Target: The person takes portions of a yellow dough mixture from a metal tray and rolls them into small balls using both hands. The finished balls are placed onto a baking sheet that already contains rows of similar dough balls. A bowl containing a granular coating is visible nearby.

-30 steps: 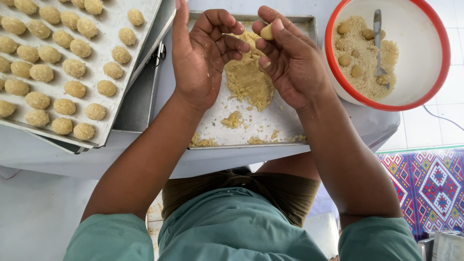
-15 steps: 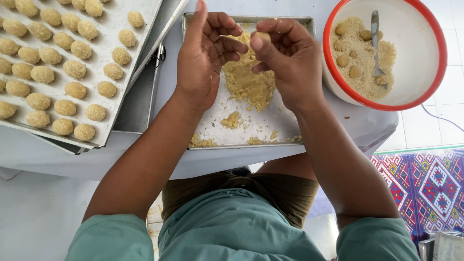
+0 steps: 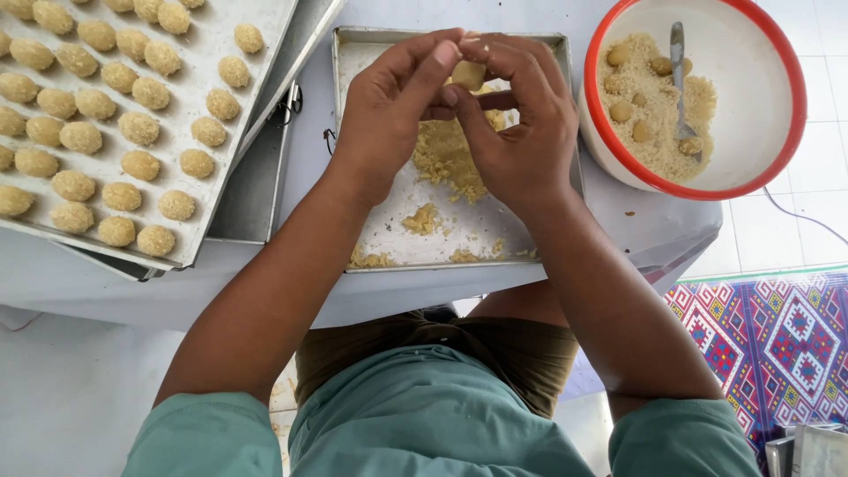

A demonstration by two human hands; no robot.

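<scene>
My left hand and my right hand meet above a metal tray, and their fingertips pinch a small yellowish dough ball between them. Under the hands the tray holds a heap of crumbly dough and scattered crumbs. Both hands hover over the far half of the tray.
At the left a large baking tray carries several rows of shaped dough balls. To the right stands a white bowl with a red rim, holding crumbs, several balls and a spoon. A patterned rug lies on the floor at lower right.
My hands have closed together. A second ago the right hand alone held the ball with the left hand open beside it; now both pinch it.
</scene>
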